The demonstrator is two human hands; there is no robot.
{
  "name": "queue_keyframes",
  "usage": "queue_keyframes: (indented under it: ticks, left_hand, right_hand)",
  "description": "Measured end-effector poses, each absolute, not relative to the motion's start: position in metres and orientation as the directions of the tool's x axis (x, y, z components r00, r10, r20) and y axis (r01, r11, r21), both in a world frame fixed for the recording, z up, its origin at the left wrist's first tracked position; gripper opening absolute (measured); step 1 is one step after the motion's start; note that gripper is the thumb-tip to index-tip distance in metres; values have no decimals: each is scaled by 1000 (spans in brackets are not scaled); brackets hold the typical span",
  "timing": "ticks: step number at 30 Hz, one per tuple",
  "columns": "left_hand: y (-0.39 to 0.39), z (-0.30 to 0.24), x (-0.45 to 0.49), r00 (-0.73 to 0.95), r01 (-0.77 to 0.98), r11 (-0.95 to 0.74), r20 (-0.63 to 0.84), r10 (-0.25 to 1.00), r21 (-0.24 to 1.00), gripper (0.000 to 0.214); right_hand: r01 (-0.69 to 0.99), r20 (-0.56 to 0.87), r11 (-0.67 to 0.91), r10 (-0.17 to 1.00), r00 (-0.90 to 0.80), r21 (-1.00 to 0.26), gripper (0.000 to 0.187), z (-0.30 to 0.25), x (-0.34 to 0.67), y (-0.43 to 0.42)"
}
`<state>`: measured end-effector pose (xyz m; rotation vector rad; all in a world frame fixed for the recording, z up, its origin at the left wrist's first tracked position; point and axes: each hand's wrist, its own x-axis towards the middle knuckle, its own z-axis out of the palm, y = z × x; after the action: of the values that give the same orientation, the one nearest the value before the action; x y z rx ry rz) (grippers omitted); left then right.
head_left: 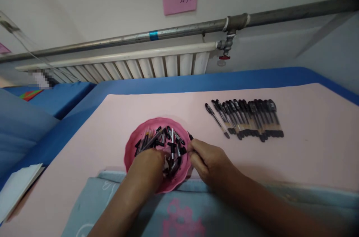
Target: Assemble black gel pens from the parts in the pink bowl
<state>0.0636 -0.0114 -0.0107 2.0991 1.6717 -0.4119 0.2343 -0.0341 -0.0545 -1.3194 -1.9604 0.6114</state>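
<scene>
Head view: pink bowl (129, 151) of black pen parts (169, 141) sits centre on the pink mat (308, 154). Left hand (148, 162) is down inside the bowl, fingers curled into the pile; can't tell if it grips anything. Right hand (209, 164) is at the bowl's right rim, fingertips (194, 150) pinched on a small black piece (190, 137). Left is deeper in the parts. Pen row (246, 119) lies right of and beyond the right hand, well apart, long axes pointing away from the person.
</scene>
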Motion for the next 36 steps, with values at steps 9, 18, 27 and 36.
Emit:
queue_keyframes:
  ticks: [9,18,27,36]
  left_hand:
    - [1,-22,81,256,958,-204,-285,924,201,27]
    - [-4,-16,41,309,560,156,-380,872,814,10]
    - [-9,-13,36,568,-324,523,-281,774,788,22]
    - [-21,-12,52,621,-226,559,-324,714,798,16]
  right_hand:
    - [610,250,357,934,-256,-708,13,-48,233,-34]
    - [670,196,330,943,-270,-665,14,-48,233,-34]
    - [498,149,232,968,-201,-836,14,-40,238,-36]
    - [-160,-211,-296,890,-403,-942,33,-26,230,-35]
